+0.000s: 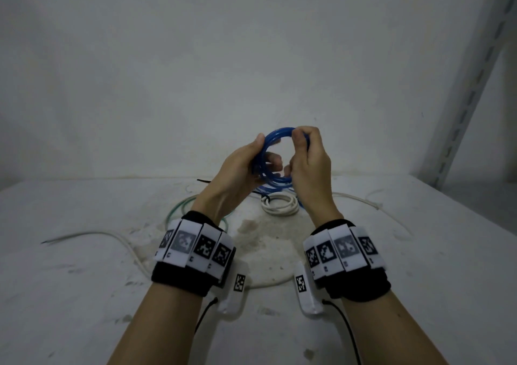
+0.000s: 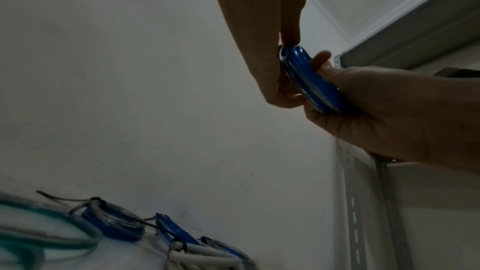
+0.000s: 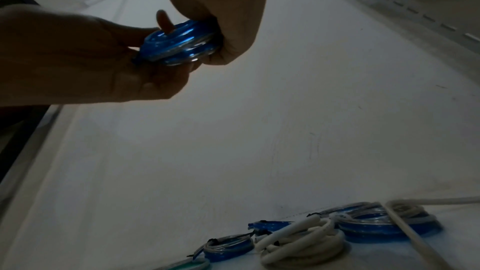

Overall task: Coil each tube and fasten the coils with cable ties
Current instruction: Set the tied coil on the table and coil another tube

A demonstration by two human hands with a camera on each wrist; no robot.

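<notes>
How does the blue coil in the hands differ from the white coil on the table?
The blue coil is translucent blue and held up by the left hand and right hand; no tie shows on it. The white coil is opaque, lies flat on the table, fastened with a black cable tie. Both are round multi-loop coils.

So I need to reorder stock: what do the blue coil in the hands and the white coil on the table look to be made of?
The blue coiled tube, held by both hands, looks like glossy, translucent flexible plastic: bright highlights run along it and light shows through. The white coiled tube on the table looks like opaque, matte soft plastic or rubber, with no glints; the exact polymer can't be told.
</notes>
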